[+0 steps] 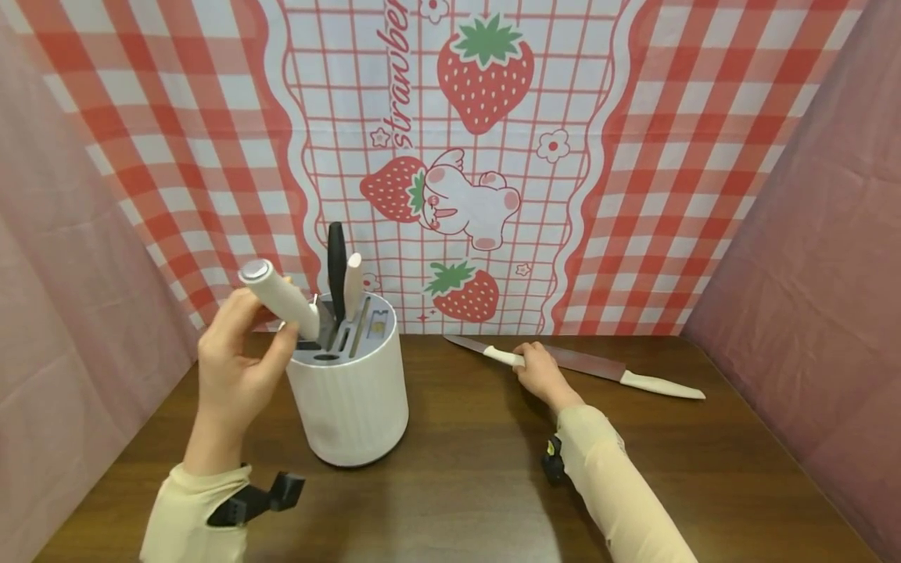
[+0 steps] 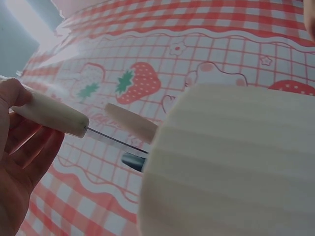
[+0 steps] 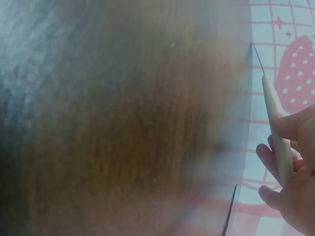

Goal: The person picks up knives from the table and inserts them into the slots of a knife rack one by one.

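My left hand [image 1: 235,371] grips the white handle of a knife [image 1: 281,303], tilted above the top of a white ribbed knife block [image 1: 352,410]. In the left wrist view a thin length of its blade [image 2: 115,141] shows between handle and block; the rest is hidden by the block. On the table to the right, my right hand [image 1: 542,377] holds a small knife [image 1: 501,356] by its white handle, the tip pointing left. Right beside that hand lies a larger white-handled knife [image 1: 662,385], its blade partly hidden behind the hand.
A black handle [image 1: 336,266] and a pale handle [image 1: 353,285] stand up from the block's slotted grey top. Behind the brown wooden table [image 1: 457,485] hangs a red-checked strawberry cloth [image 1: 486,180]. Pink cloth [image 1: 802,274] hangs at both sides.
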Action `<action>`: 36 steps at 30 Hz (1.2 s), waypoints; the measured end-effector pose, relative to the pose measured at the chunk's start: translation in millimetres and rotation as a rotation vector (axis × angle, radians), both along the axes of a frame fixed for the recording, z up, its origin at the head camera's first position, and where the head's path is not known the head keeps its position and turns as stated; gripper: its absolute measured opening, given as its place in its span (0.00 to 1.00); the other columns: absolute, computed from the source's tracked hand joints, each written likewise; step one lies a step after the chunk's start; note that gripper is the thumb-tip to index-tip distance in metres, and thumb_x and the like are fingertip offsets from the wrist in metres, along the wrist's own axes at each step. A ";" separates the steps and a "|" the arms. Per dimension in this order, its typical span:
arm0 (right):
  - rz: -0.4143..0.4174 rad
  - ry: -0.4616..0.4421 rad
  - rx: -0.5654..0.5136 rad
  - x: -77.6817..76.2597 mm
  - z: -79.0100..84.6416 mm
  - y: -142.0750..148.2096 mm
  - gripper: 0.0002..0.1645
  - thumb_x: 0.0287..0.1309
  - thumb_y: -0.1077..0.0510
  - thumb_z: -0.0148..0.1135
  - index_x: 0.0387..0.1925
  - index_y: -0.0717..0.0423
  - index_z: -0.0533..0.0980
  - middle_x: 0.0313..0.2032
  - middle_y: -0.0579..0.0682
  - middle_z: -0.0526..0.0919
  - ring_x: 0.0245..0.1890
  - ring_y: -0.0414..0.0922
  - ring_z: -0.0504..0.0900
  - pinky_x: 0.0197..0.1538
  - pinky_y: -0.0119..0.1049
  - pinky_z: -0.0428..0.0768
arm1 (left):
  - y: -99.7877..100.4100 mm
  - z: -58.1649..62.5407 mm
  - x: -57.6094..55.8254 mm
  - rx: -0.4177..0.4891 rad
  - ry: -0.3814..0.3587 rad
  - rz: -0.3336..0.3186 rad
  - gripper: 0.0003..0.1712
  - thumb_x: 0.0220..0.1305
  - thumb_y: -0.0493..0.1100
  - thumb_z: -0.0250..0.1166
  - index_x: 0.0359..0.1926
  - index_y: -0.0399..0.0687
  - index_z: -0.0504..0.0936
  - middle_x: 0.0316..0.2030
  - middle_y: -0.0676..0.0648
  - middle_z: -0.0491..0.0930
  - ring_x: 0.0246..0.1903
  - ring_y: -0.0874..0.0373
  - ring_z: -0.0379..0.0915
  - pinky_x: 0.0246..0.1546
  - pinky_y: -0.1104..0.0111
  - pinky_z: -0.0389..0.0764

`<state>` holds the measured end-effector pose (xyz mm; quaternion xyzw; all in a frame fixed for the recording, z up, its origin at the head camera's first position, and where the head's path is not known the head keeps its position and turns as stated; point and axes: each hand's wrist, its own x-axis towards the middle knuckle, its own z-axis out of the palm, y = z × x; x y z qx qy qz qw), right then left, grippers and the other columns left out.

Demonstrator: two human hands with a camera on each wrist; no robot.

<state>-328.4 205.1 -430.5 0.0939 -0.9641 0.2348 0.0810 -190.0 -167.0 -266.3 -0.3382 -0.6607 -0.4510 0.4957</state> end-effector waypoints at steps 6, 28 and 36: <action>0.003 0.045 -0.056 0.7 1.7 2.0 0.20 0.54 0.63 0.59 0.48 0.68 0.72 0.44 0.64 0.74 0.44 0.59 0.74 0.49 0.51 0.72 | -1.4 -7.2 -10.0 0.014 -0.044 -0.007 0.17 0.46 0.26 0.62 0.41 0.25 0.77 0.37 0.47 0.77 0.37 0.64 0.72 0.39 0.77 0.74; -0.001 0.157 -0.186 4.5 13.7 0.8 0.20 0.52 0.58 0.64 0.46 0.63 0.74 0.45 0.61 0.78 0.46 0.55 0.76 0.49 0.48 0.73 | -1.9 -25.3 -27.6 0.017 -0.211 0.083 0.20 0.46 0.22 0.62 0.45 0.29 0.77 0.36 0.52 0.75 0.36 0.70 0.71 0.38 0.82 0.73; -0.020 0.207 -0.272 8.9 18.9 -4.5 0.19 0.51 0.56 0.65 0.43 0.61 0.75 0.42 0.59 0.79 0.42 0.52 0.77 0.45 0.46 0.74 | -1.0 -31.6 -34.7 0.014 -0.272 0.138 0.19 0.47 0.21 0.61 0.44 0.26 0.76 0.33 0.37 0.75 0.32 0.74 0.68 0.35 0.85 0.71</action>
